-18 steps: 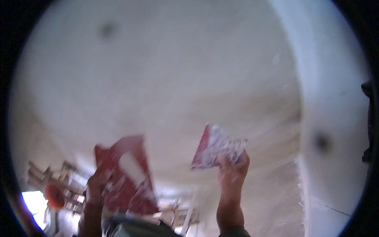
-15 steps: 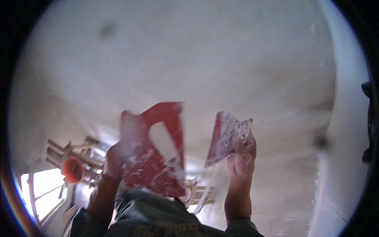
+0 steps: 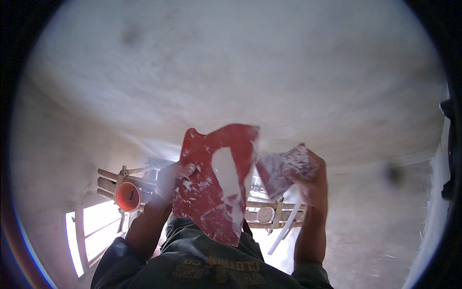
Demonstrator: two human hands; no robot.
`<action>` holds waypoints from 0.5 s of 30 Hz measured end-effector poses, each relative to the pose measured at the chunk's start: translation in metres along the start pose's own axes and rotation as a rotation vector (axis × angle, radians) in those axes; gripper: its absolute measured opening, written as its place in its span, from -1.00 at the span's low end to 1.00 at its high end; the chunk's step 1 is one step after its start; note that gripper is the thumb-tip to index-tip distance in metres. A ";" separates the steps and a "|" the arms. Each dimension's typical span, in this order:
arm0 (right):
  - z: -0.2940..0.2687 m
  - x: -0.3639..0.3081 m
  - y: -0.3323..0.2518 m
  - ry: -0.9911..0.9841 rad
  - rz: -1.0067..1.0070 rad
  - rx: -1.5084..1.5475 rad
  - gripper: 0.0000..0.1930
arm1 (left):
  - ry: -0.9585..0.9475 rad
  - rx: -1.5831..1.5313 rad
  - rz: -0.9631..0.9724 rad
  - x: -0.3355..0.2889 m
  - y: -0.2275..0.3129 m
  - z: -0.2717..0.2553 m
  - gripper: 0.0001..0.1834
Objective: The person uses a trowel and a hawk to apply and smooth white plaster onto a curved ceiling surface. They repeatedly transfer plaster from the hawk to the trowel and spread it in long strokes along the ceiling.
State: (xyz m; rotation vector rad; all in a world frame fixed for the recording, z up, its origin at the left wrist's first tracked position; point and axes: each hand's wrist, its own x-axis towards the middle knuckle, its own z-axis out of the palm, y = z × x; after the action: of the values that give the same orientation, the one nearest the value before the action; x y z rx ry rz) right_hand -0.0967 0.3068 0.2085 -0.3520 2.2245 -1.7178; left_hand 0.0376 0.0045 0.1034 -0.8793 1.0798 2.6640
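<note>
My left hand grips the left edge of a large red putty board, its thumb lying on the face. White putty is smeared across the board, with a long thick patch down its middle. In my right hand is a smaller red putty scraper, coated with white putty. The fingers of that hand are wrapped round its right end. The scraper's left edge comes close to the board's right edge; whether they touch I cannot tell. Both tools are held up in front of my chest.
A plastered grey wall surface spreads before and above me. At the lower left, an orange bucket stands by wooden scaffold planks, above a bright window. Right of my body are more planks, a round pale container and a white strip.
The view has turned, shifting the background to the right. The board has tilted and moved right, and the gap between it and the scraper has narrowed. Both tools stay in my hands.
</note>
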 end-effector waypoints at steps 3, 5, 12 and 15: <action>-0.016 -0.011 0.011 0.188 -0.091 0.038 -0.67 | 0.031 -0.098 0.138 -0.005 -0.003 -0.019 -0.67; -0.017 -0.017 0.021 0.305 -0.212 0.392 -0.66 | 0.103 0.069 0.209 0.006 -0.009 -0.026 -0.71; 0.003 -0.024 0.048 -0.268 -0.121 1.587 -0.85 | 0.044 0.434 0.351 0.004 -0.040 -0.006 -0.37; 0.010 -0.022 0.053 -0.362 -0.091 1.784 -0.78 | -0.172 0.001 0.271 -0.013 -0.041 0.022 -0.55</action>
State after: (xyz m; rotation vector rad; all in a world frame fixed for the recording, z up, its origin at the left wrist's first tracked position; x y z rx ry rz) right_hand -0.0732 0.3194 0.1566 -0.2163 -0.0459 -2.5487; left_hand 0.0512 0.0509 0.0985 -0.5229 1.2352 2.8893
